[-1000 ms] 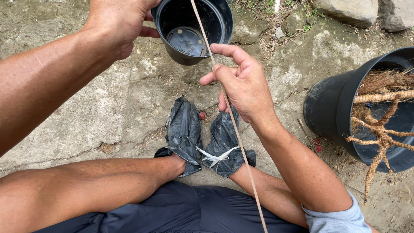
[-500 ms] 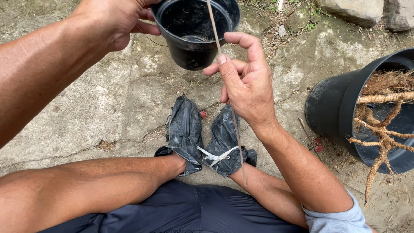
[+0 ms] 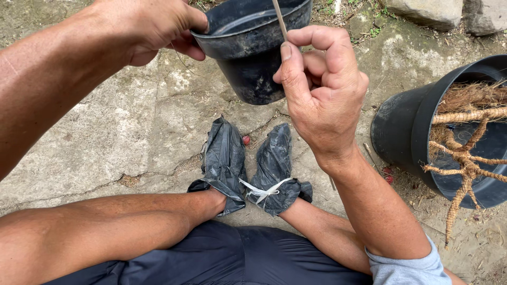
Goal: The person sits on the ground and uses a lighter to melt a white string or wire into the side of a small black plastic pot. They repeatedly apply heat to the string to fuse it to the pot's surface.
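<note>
Open cracked stone ground (image 3: 105, 132) lies to your left of the small black pot (image 3: 253, 47), while the large black bucket (image 3: 422, 137) full of dry roots (image 3: 465, 148) crowds your right. Your left hand (image 3: 153, 26) reaches in from the upper left and grips the small pot's rim, tilting it over your plastic-wrapped feet (image 3: 248, 163). Your right hand (image 3: 322, 89) is raised, fingers curled, pinching a thin pale stick (image 3: 279, 18) at the pot's mouth. The pot looks smooth and dusty.
</note>
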